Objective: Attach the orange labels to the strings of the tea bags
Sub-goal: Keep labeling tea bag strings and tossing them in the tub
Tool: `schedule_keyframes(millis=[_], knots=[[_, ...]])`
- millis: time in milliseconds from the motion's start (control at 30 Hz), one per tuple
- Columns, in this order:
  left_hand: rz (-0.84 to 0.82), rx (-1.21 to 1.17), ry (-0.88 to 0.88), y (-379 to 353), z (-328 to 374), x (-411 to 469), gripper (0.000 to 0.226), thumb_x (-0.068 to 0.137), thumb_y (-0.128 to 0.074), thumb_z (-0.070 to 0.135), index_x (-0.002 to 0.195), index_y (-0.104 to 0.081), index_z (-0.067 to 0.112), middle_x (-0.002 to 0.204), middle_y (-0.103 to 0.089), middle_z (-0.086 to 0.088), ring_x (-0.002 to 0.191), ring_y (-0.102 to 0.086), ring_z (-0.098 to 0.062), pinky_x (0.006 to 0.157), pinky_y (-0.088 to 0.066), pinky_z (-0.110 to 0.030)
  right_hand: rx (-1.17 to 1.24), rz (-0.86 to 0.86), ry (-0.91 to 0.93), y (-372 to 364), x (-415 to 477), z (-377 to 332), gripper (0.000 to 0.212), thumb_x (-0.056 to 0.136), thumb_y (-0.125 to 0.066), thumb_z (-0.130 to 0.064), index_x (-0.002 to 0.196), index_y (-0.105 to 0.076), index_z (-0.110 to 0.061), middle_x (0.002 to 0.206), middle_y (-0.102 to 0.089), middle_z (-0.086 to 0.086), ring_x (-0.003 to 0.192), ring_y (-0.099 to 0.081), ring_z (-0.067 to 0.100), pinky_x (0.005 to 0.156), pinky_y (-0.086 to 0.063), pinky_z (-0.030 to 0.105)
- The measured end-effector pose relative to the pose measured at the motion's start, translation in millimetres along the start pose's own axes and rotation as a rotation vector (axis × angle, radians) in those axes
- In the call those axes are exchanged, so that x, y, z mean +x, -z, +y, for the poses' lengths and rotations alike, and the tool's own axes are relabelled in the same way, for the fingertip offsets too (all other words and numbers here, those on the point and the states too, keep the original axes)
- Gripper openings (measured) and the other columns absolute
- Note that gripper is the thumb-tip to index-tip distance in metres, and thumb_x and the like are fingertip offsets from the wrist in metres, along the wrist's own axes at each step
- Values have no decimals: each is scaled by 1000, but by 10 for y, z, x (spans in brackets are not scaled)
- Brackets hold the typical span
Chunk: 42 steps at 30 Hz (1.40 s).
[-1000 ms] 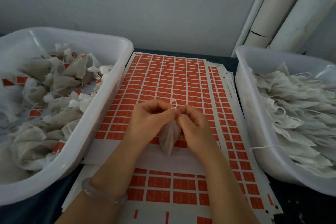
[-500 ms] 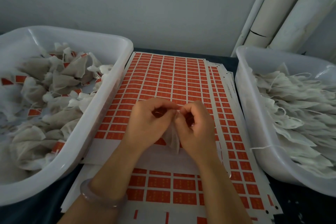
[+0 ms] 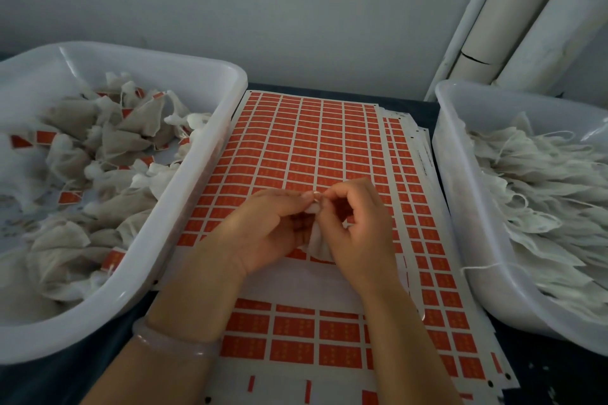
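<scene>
Both hands are curled and meet fingertip to fingertip over the sheet of orange labels [image 3: 312, 141]. The left hand [image 3: 263, 227] and the right hand [image 3: 358, 233] pinch the top of one white tea bag [image 3: 317, 245], which hangs between the palms just above the sheet. Whether a label sits inside the pinch cannot be told. White bins flank the sheet on the tabletop: the left bin [image 3: 197, 187] holds labelled bags, the right bin [image 3: 460, 207] unlabelled ones.

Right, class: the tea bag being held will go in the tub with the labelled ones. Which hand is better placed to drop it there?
Probably the left hand: it pinches the tea bag and lies nearer the left tub of orange-labelled bags. The right hand would have to cross over it.
</scene>
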State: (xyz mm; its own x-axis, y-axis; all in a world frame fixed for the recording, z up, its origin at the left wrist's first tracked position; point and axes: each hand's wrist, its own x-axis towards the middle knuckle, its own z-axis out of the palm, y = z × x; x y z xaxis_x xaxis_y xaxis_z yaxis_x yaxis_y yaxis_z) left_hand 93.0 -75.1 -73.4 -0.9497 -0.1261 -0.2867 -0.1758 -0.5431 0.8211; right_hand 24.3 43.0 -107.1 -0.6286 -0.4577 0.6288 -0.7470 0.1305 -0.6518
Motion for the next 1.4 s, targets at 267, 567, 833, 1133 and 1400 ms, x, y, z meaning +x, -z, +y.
schedule_keyframes(millis=[267,567,833,1133,1400], knots=[[102,-16,-66,-1,-18,40,21,78,-57,11,88,-70,-3,84,-71,-16,73,-69,-20,63,-57,-28,42,38,15,15,-8,-27,9,82,-70,-11,89,-67,-5,86,-65,2,80,-59,10,70,-45,11],[236,447,-255,-48,-77,49,18,93,-54,16,86,-69,10,78,-70,-4,75,-65,-18,74,-53,-30,15,100,-36,49,9,-51,7,82,-64,-14,77,-65,-9,74,-62,-2,69,-57,8,61,-48,17],[286,818,-364,-87,-103,44,22,97,-47,24,80,-60,19,64,-57,4,57,-51,-4,53,-41,-16,208,111,-221,59,8,-99,15,74,-58,-16,72,-50,-28,70,-57,-12,66,-55,3,58,-46,11],[347,763,-345,-82,-113,79,21,96,-48,28,85,-62,18,80,-65,-9,75,-63,-27,73,-55,-40,624,150,-494,139,87,-47,9,86,-54,-23,86,-63,-26,73,-65,-14,67,-60,1,60,-50,16],[238,531,-355,-35,-107,62,12,93,-54,16,90,-65,11,74,-67,3,68,-64,-9,59,-48,-19,286,31,-334,60,40,-88,22,85,-67,-21,89,-65,-42,89,-68,-27,87,-64,-5,72,-51,11]])
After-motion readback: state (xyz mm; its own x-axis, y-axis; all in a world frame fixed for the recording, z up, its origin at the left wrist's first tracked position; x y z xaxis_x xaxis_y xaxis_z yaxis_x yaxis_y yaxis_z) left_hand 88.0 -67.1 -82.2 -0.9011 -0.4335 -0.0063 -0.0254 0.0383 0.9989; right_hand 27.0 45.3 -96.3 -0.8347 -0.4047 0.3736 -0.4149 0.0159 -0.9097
